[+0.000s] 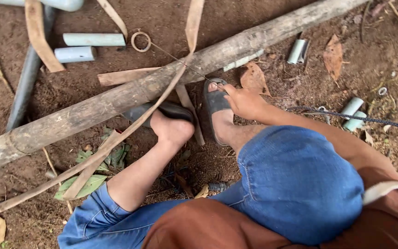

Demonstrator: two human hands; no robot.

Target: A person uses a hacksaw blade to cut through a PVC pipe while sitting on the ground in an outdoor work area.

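Bamboo strip, thin and tan, runs from lower left up across the thick log toward the top edge; it bows under tension, so I judge it springy, light and prone to splitting along the grain, with edges likely sharp. Right hand is closed low near the dark sandal, apparently pinching a fine taut wire that leads up to a small ring on the soil; the exact pinch is hidden. Left hand is out of view. Bare foot presses by the log. Best hold on the strip: flat faces, near the log crossing. Pale pipe offcuts lie well apart.
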